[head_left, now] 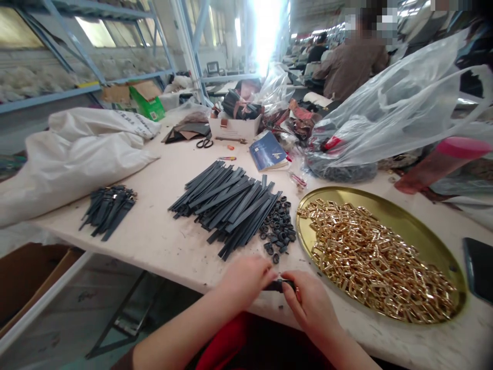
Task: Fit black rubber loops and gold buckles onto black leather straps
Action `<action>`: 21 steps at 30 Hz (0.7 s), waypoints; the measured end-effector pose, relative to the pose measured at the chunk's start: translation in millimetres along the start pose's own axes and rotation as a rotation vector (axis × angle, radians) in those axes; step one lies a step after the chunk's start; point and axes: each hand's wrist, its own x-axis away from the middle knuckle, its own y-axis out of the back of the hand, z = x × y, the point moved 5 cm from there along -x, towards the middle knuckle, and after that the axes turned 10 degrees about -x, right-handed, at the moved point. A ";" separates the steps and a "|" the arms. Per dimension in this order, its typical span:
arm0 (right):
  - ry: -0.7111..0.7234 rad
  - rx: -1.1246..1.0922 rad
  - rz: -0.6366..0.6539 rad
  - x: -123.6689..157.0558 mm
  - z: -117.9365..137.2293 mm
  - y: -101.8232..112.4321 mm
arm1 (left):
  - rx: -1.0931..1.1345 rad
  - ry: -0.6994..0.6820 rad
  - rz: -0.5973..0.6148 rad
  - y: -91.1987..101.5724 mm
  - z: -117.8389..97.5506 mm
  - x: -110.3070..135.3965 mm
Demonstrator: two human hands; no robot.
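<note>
At the near table edge, my left hand [246, 280] and my right hand [314, 303] meet around a short black strap [274, 285]. Both have their fingers closed on it, the left at one end and the right round the other. A small red bit shows by the right fingers; what it belongs to is hidden. Just beyond the hands lie small black strap loops [280, 226] and a heap of flat black straps [231, 205]. To the right, a gold oval tray [339, 192] holds a pile of gold rectangular buckles [373, 262].
Straps with metal fittings [110, 208] lie at left beside a white sack [84, 164]. Farther back are scissors [204, 143], a blue booklet [267, 150] and a white box [234, 128]. A phone [479, 267], plastic bag [389, 113] and pink-lidded bottle [431, 167] stand right. People sit beyond.
</note>
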 end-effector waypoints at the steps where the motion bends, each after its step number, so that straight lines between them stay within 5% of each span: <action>1: 0.008 0.064 -0.025 -2.7 -0.9 2.6 | -0.107 0.066 -0.112 13.8 11.6 -6.2; 5: 0.029 0.142 -0.123 -5.5 -4.8 8.1 | -0.479 0.259 -0.295 46.8 50.2 -23.3; 10: 0.056 0.048 -0.252 0.4 -9.6 12.1 | -0.597 0.288 -0.368 48.6 64.8 -21.6; 13: -0.018 -0.219 -0.362 0.9 -12.1 24.1 | -0.527 0.213 -0.490 49.6 54.6 1.3; 16: -0.230 -0.765 -0.353 -2.7 -14.9 31.6 | -0.421 -0.012 -0.619 44.8 27.9 38.6; 19: -0.363 -1.118 -0.345 -2.0 -6.3 34.0 | -0.234 -0.198 -0.524 27.8 -0.4 70.0; 21: -0.381 -1.127 -0.294 1.6 4.4 30.3 | 0.029 -0.129 -0.379 16.3 -9.5 78.9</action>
